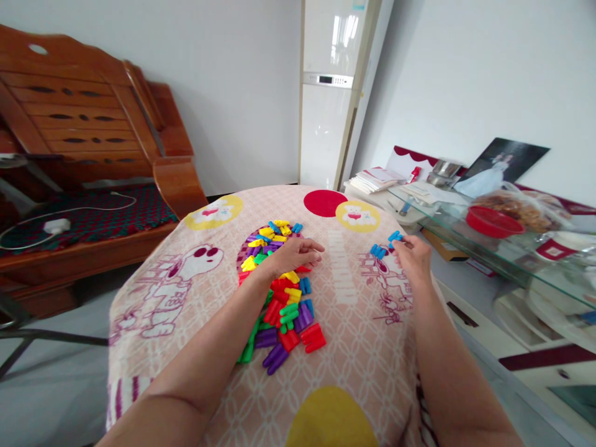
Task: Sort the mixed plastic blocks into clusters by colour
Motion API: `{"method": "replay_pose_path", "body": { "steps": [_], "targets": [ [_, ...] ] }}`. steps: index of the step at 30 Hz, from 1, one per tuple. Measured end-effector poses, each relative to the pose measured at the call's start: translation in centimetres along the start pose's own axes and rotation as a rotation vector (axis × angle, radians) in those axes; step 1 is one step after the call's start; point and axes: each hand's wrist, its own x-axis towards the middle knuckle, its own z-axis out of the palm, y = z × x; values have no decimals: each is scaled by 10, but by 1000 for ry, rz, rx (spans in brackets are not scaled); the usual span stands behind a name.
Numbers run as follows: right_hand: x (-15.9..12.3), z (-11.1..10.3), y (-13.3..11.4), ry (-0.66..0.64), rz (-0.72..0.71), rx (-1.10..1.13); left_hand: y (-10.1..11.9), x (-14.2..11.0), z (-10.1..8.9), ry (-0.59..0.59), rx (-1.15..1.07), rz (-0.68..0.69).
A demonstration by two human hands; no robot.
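A heap of small plastic pegged toy blocks (289, 316) in red, yellow, green, blue and purple lies on the patterned tablecloth (367, 385). Over the right side of the heap is my left hand (297, 256), its fingers loosely stretched and nothing seen in them. Farther right, near the table's edge, my right hand (416, 256) pinches a blue toy block (395, 236) between thumb and fingers. Just left of that hand, another blue block (378, 251) rests on the cloth. My left hand and forearm hide part of the heap.
Along the right stands a glass-topped cabinet (447, 248) bearing a red bowl (494, 222), stacked papers (376, 179) and a photo (500, 164). A wooden bench (79, 118) is on the left. A tall white air conditioner (326, 136) stands behind the table.
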Motion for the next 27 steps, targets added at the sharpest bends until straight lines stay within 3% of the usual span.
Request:
{"method": "replay_pose_path", "body": {
  "steps": [2,5,8,14,21,24,27],
  "targets": [
    [8,-9,10,-43,151,0,0,0,-1,1,12,3],
    [8,-13,21,-199,252,-85,0,0,-2,-3,27,7],
    [7,-10,25,-282,249,-133,0,-1,-4,2,30,17],
    [6,-3,23,-246,200,-76,-1,-2,-8,21,43,21],
    [3,-2,19,-326,178,-111,-4,0,-9,29,69,35],
    [3,-3,18,-352,179,-118,-8,2,-12,125,125,66],
    [2,-4,17,-374,171,-101,-11,5,-19,367,291,141]
  ]
}}
